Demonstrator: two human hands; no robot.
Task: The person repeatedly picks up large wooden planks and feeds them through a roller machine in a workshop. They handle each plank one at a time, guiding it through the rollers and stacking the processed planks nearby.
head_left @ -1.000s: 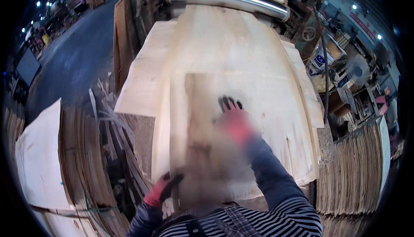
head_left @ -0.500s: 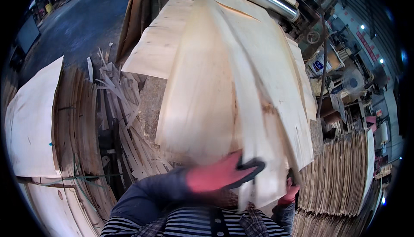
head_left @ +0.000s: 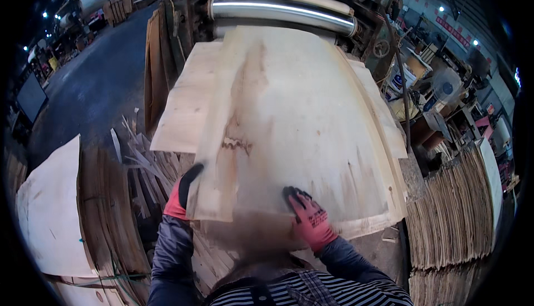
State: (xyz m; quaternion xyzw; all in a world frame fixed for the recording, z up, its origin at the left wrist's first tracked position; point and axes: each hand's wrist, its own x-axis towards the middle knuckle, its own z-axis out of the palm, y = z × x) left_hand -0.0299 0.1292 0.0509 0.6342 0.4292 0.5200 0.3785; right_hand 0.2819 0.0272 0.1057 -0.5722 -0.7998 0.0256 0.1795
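Note:
A broad, pale wood veneer sheet (head_left: 311, 117) lies in front of me on other veneer sheets (head_left: 181, 105). Brown staining and a ragged dark mark run down its left half. At the sheet's near left corner is my left hand (head_left: 181, 197), in a red and black glove; the thumb shows at the edge, and the fingers close beneath it. My right hand (head_left: 312, 221), gloved alike, rests on the near part of the sheet with fingers stretched out. Blur covers the near edge between the hands.
Beyond the sheets stands a machine with a shiny metal roller (head_left: 283, 11). Bundled veneer (head_left: 103, 206) stands at left, beside loose wood strips (head_left: 147, 164). A tall veneer stack (head_left: 450, 211) is at right. Farther right are a fan (head_left: 445, 89) and a white bucket (head_left: 400, 78).
The blurred, raised sheets now lie flatter over the pile. My left hand has moved from the middle to the left corner; my right hand has come inward onto the sheet. The view has tilted up.

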